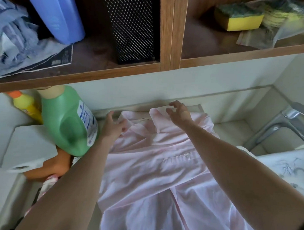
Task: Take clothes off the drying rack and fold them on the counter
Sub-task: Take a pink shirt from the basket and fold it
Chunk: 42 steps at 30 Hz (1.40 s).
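Observation:
A pale pink button-up shirt [150,167] lies spread on the counter [236,129], collar toward the back wall. My left hand [113,127] rests on the left side of the collar, fingers touching the fabric. My right hand [180,114] hovers just over the right collar flap with fingers spread and curled, holding nothing. A sleeve lies folded across the chest. No drying rack is in view.
A green detergent bottle [69,122] and a yellow bottle [26,105] stand at the left, by a white box [29,147]. A chrome faucet [289,123] and a white printed cloth [291,171] sit at the right. A shelf above holds sponges [237,19], a blue bottle [61,17] and cloths.

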### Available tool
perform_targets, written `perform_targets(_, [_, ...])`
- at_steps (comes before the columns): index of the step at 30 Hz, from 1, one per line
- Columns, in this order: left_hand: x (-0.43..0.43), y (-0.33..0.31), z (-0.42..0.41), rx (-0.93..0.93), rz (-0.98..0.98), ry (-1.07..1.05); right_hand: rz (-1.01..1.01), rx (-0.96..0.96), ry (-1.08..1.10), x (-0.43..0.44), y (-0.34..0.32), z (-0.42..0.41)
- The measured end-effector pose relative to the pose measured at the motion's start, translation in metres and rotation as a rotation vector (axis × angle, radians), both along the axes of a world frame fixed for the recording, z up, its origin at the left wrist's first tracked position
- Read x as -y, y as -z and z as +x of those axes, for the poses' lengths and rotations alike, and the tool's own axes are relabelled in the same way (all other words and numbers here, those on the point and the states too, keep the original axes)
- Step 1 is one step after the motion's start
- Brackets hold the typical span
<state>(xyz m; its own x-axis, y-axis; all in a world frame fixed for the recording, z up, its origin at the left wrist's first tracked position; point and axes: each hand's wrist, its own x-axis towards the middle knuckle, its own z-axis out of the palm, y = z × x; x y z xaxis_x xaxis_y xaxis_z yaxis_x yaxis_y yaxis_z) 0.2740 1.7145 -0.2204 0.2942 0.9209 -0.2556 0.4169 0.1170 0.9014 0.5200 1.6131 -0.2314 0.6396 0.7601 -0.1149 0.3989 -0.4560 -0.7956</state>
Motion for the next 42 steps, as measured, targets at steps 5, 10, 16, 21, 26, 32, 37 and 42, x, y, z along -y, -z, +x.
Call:
perform_targets(5, [-0.011,-0.004,0.007,0.009,-0.205,0.053,-0.028,-0.386,-0.049,-0.01,-0.006,-0.001])
perform_targets(10, [-0.006,-0.021,0.006,-0.164,-0.176,0.218,-0.1,-0.337,-0.133,-0.005,-0.018,-0.004])
perform_targets(16, [0.016,-0.04,0.0,-0.239,0.079,0.264,0.117,-0.323,-0.169,0.016,-0.049,-0.008])
perform_targets(21, [0.028,-0.057,-0.007,-0.034,0.127,0.107,0.337,-0.412,-0.212,0.042,-0.076,-0.009])
perform_targets(26, [0.066,-0.079,-0.014,-0.113,0.18,0.209,0.3,-0.262,-0.195,0.072,-0.097,-0.021])
perform_targets(32, [0.137,-0.084,-0.036,-0.122,0.56,0.037,0.402,0.034,-0.163,0.129,-0.082,-0.038])
perform_targets(37, [0.201,-0.02,-0.064,-0.137,0.331,0.1,0.149,-0.233,-0.09,0.205,-0.02,-0.054])
perform_targets(42, [0.226,0.02,-0.081,-0.198,0.135,0.021,-0.098,-0.249,0.116,0.225,0.017,-0.049])
